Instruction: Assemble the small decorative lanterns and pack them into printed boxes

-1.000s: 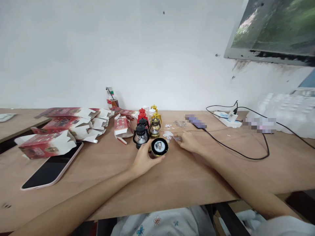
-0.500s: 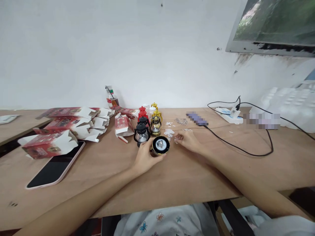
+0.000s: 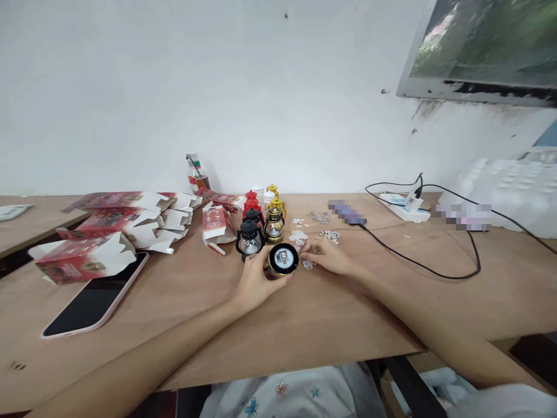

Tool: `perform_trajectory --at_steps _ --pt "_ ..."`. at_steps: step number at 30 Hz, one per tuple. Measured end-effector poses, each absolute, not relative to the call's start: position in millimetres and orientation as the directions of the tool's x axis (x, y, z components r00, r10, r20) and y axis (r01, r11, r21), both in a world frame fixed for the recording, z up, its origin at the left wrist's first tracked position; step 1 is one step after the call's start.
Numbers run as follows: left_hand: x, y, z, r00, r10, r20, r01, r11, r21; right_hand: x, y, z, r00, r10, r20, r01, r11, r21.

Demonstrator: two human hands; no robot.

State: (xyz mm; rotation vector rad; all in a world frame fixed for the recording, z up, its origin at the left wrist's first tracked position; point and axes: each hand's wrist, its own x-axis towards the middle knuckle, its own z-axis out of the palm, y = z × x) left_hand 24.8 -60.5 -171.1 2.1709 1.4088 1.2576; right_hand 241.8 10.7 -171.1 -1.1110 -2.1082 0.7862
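My left hand (image 3: 255, 281) grips lantern (image 3: 283, 259) steady, base toward me; right hand (image 3: 328, 256) bunched just right of lantern, can't tell around what. Next likely needs delicate touch.

We take this for a small, plain assembly workshop: the bare wooden table (image 3: 322, 325) carries clustered miniature lanterns (image 3: 249, 234) in several colours, red-and-white cartons (image 3: 76, 259) with open flaps, and loose piles of white tabs (image 3: 298, 236) and small round discs (image 3: 329, 236) before a scuffed wall (image 3: 174, 87).
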Motion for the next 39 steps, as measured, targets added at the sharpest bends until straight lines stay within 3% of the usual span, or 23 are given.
perform_trajectory --at_steps 3,7,12,15,18,22,25,28,30,39 --pt "24.6 -60.2 -172.2 0.161 0.84 0.518 0.594 -0.502 0.629 248.2 11.8 -163.2 -0.57 0.807 0.158 0.453 0.468 -0.759" --pt "25.4 -60.3 -172.3 0.157 0.837 0.524 0.58 -0.508 0.636 262.0 15.0 -151.5 -0.774 0.631 0.057 0.381 0.535 -0.754" --pt "26.4 -61.3 -170.4 0.16 0.837 0.523 0.563 -0.512 0.649 264.9 18.1 -153.2 -0.795 0.604 0.061 0.408 0.606 -0.683" --pt "26.3 -61.6 -170.5 0.161 0.838 0.522 0.555 -0.514 0.654 259.9 19.1 -159.6 -0.793 0.595 0.135 0.418 0.691 -0.59" --pt "25.7 -61.6 -171.1 0.169 0.83 0.532 0.577 -0.521 0.629 256.3 16.1 -158.3 -0.758 0.572 0.312 0.412 0.792 -0.451" --pt "25.5 -62.6 -169.8 0.213 0.823 0.527 0.6 -0.535 0.594 250.1 -4.8 -137.7 -0.441 0.525 0.728 0.457 0.829 -0.321" --pt "25.4 -63.5 -168.4 0.217 0.827 0.518 0.596 -0.533 0.6 239.5 -32.2 -123.5 -0.273 0.292 0.916 0.431 0.889 -0.155" --pt "24.6 -64.0 -168.6 0.224 0.827 0.515 0.604 -0.533 0.593 226.9 -53.6 -124.3 -0.414 0.023 0.91 0.352 0.926 0.137" --pt "24.1 -64.1 -169.4 0.234 0.823 0.518 0.618 -0.537 0.574 220.2 -59.1 -130.6 -0.486 -0.063 0.872 0.322 0.914 0.245" --pt "25.2 -65.1 -167.3 0.223 0.832 0.507 0.652 -0.515 0.557 216.3 -57.9 -137.9 -0.565 -0.049 0.824 0.398 0.858 0.324"
